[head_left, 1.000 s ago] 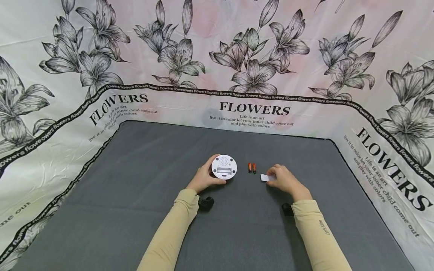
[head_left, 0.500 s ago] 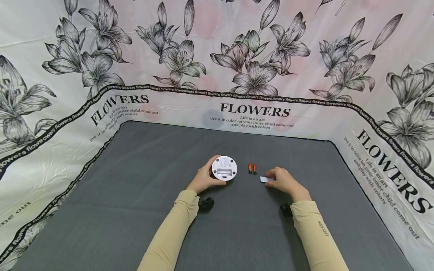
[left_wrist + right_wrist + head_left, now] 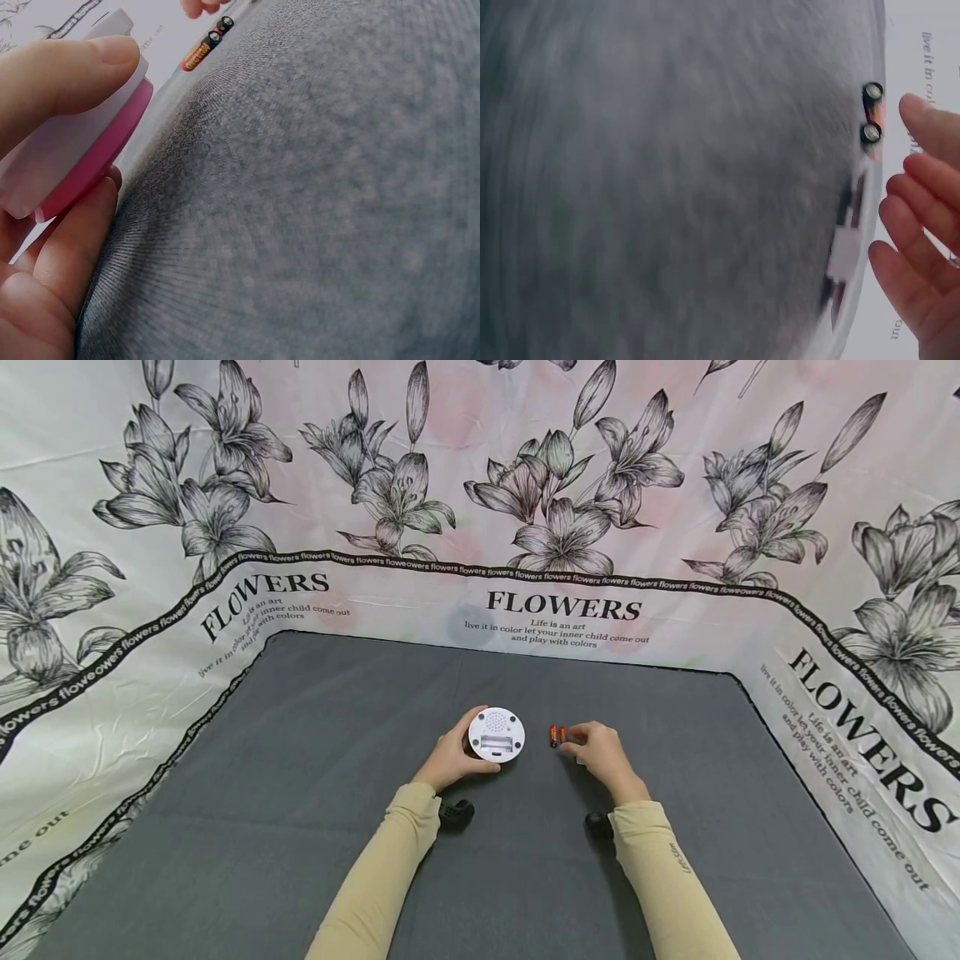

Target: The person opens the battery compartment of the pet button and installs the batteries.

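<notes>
While the left hand (image 3: 453,754) grips a round white-and-pink device (image 3: 497,733) between thumb and fingers, its battery slot (image 3: 496,743) turned upward, the right hand (image 3: 602,756), fingers loosely parted and holding nothing, hovers just beside two batteries (image 3: 553,736) on the grey cloth (image 3: 525,885), near a small white piece (image 3: 845,253)

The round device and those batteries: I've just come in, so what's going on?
A person is handling a round device with the left hand, its battery slot facing up toward the head camera and unfilled. The right hand, fingers apart, is beside two batteries on the grey cloth, holding neither. A small white piece lies near that hand.
</notes>
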A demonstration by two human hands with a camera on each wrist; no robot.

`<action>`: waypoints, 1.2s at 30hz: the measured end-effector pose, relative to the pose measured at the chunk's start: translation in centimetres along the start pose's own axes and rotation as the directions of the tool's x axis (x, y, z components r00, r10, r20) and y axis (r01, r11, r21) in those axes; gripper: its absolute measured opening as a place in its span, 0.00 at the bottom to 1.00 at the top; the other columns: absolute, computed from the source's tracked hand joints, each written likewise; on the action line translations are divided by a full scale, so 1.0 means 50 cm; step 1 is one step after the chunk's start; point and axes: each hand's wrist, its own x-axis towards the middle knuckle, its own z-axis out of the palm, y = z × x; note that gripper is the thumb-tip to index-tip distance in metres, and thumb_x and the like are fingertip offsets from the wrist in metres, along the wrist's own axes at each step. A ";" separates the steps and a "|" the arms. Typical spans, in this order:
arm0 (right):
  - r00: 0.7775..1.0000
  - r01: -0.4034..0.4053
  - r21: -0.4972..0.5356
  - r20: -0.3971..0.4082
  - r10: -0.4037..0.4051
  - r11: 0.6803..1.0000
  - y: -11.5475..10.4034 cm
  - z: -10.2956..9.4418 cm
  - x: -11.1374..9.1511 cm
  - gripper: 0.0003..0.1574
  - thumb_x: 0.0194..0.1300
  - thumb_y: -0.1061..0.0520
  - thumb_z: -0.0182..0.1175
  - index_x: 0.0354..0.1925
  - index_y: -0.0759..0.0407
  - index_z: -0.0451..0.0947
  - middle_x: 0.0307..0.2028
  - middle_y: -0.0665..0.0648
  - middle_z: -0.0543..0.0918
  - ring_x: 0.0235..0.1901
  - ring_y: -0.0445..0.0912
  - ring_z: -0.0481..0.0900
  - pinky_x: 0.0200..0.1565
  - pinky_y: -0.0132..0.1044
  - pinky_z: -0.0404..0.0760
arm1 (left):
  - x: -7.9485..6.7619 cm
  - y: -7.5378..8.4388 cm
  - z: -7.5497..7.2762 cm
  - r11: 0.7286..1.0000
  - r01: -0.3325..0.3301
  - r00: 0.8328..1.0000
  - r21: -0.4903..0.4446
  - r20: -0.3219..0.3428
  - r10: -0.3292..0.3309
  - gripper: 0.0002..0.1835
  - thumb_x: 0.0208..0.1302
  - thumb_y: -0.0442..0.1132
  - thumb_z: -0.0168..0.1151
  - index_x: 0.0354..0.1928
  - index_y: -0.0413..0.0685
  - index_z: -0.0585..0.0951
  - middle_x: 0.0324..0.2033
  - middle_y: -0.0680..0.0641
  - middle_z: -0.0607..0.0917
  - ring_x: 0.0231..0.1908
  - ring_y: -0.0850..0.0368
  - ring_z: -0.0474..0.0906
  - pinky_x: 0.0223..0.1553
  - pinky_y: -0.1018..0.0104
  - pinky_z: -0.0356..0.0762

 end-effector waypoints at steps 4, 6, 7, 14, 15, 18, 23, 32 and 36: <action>1.000 -0.019 -0.032 -0.005 0.019 0.999 -0.007 0.011 0.008 0.22 0.54 0.57 0.69 0.44 0.70 0.80 0.41 0.65 0.80 0.35 0.53 0.79 0.38 0.45 0.76 | -0.001 0.001 0.000 1.000 0.001 1.000 -0.003 -0.001 -0.001 0.55 0.37 0.35 0.79 0.69 0.61 0.59 0.56 0.53 0.71 0.51 0.61 0.71 0.51 0.62 0.68; 1.000 -0.017 -0.053 -0.013 0.016 0.998 -0.009 0.015 0.012 0.21 0.53 0.58 0.69 0.43 0.69 0.81 0.39 0.64 0.81 0.37 0.53 0.78 0.40 0.46 0.76 | 0.000 0.000 -0.001 1.000 0.001 1.000 0.000 -0.001 -0.001 0.55 0.38 0.35 0.79 0.70 0.58 0.58 0.56 0.53 0.71 0.51 0.61 0.71 0.51 0.61 0.68; 1.000 -0.018 -0.061 -0.017 0.017 0.998 -0.010 0.016 0.014 0.20 0.53 0.58 0.69 0.42 0.69 0.81 0.39 0.64 0.82 0.38 0.53 0.79 0.40 0.47 0.75 | 0.001 0.000 -0.002 1.000 0.000 1.000 0.002 -0.001 0.000 0.55 0.38 0.35 0.79 0.70 0.56 0.58 0.56 0.53 0.71 0.51 0.60 0.71 0.51 0.61 0.68; 0.997 -0.059 -0.106 -0.057 0.053 0.993 -0.008 0.022 0.022 0.12 0.55 0.60 0.67 0.38 0.67 0.83 0.35 0.61 0.83 0.33 0.51 0.79 0.37 0.46 0.76 | 0.003 0.000 -0.002 1.000 0.003 1.000 -0.001 -0.003 -0.003 0.55 0.37 0.34 0.79 0.70 0.55 0.58 0.56 0.53 0.72 0.50 0.61 0.71 0.50 0.61 0.68; 0.996 -0.065 -0.113 -0.067 0.058 0.991 -0.008 0.023 0.022 0.11 0.55 0.61 0.66 0.37 0.66 0.84 0.35 0.61 0.83 0.32 0.51 0.79 0.37 0.46 0.76 | 0.003 -0.001 -0.002 1.000 0.003 1.000 -0.002 -0.003 -0.003 0.55 0.37 0.34 0.79 0.70 0.55 0.58 0.56 0.53 0.72 0.50 0.61 0.71 0.50 0.61 0.68; 0.993 -0.083 -0.128 -0.090 0.071 0.988 -0.008 0.024 0.022 0.08 0.55 0.64 0.63 0.36 0.65 0.84 0.34 0.62 0.83 0.32 0.53 0.79 0.36 0.46 0.75 | 0.003 -0.003 -0.002 1.000 -0.001 1.000 -0.004 -0.002 0.001 0.55 0.37 0.35 0.79 0.70 0.55 0.58 0.56 0.53 0.72 0.50 0.61 0.71 0.50 0.60 0.69; 0.988 -0.119 -0.136 -0.112 0.104 0.984 -0.005 0.023 0.018 0.09 0.56 0.65 0.60 0.36 0.65 0.84 0.35 0.63 0.82 0.29 0.53 0.77 0.31 0.44 0.75 | 0.000 -0.001 -0.002 1.000 -0.007 1.000 0.002 0.004 0.007 0.55 0.38 0.35 0.79 0.70 0.56 0.58 0.56 0.51 0.72 0.51 0.60 0.71 0.50 0.62 0.69; 0.985 0.034 0.032 -0.173 -0.028 0.999 -0.027 0.024 0.009 0.11 0.58 0.65 0.59 0.40 0.65 0.82 0.34 0.60 0.79 0.30 0.49 0.74 0.30 0.40 0.74 | -0.019 0.052 -0.010 0.999 -0.030 0.999 -0.040 0.012 0.030 0.53 0.38 0.30 0.77 0.68 0.53 0.60 0.55 0.44 0.73 0.49 0.54 0.72 0.49 0.58 0.69; 0.946 0.251 0.080 -0.231 -0.227 0.965 -0.055 0.035 0.007 0.09 0.56 0.68 0.62 0.37 0.64 0.83 0.32 0.57 0.79 0.31 0.48 0.76 0.34 0.42 0.76 | -0.007 0.024 -0.005 1.000 -0.010 1.000 -0.013 0.004 0.010 0.54 0.38 0.33 0.78 0.69 0.59 0.59 0.56 0.48 0.73 0.50 0.58 0.71 0.50 0.61 0.68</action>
